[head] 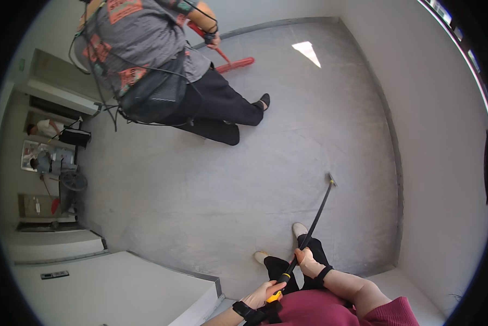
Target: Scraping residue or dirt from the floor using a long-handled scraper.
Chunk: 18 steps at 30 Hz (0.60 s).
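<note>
Both of my hands grip a long black pole (pixel 319 212) with yellow bands. My left hand (pixel 264 294) closes around its near end, by a yellow part of the grip. Farther along the shaft, my right hand (pixel 308 263) is wrapped around the pole. A narrow scraper-like head (pixel 332 179) at the far end rests on the grey concrete floor (pixel 227 179). Each wrist wears a black strap. My light shoes stand on the floor on either side, left of the pole's lower stretch.
Ahead on the left, a co-worker (pixel 146 61) holds a red push broom (pixel 237 65). Two more people (pixel 50 128) stand far left near a wheeled cart (pixel 70 191). A pale wall (pixel 435 134) with a grey base strip runs along the right; another wall (pixel 138 285) juts in at lower left.
</note>
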Tool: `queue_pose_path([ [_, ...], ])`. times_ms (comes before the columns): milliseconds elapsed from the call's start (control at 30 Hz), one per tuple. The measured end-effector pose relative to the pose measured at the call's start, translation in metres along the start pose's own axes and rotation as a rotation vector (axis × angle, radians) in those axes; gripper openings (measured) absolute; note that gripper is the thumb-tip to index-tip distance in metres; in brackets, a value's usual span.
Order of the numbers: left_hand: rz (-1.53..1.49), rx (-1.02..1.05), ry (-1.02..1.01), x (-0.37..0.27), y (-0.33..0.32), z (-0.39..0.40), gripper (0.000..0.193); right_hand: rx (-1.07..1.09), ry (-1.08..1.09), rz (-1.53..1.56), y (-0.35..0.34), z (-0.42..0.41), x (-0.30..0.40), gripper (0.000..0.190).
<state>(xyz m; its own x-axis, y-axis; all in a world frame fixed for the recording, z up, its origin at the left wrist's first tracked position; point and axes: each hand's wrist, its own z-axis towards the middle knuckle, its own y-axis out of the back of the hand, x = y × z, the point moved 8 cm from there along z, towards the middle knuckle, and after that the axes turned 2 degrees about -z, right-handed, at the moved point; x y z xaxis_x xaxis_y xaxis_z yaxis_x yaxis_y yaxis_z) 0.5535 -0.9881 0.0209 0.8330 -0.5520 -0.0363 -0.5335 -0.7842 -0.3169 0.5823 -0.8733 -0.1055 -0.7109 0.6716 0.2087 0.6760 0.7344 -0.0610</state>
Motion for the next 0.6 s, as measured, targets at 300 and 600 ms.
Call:
queue_pose_path([
  [300, 0.077, 0.018, -0.423, -0.02, 0.037, -0.098, 0.035, 0.453, 0.937, -0.788, -0.09, -0.053, 0.022, 0.015],
  [600, 0.032, -0.183, -1.078, 0.024, 0.108, -0.171, 0.035, 0.199, 1.195, -1.094, -0.099, -0.107, 0.036, 0.014],
])
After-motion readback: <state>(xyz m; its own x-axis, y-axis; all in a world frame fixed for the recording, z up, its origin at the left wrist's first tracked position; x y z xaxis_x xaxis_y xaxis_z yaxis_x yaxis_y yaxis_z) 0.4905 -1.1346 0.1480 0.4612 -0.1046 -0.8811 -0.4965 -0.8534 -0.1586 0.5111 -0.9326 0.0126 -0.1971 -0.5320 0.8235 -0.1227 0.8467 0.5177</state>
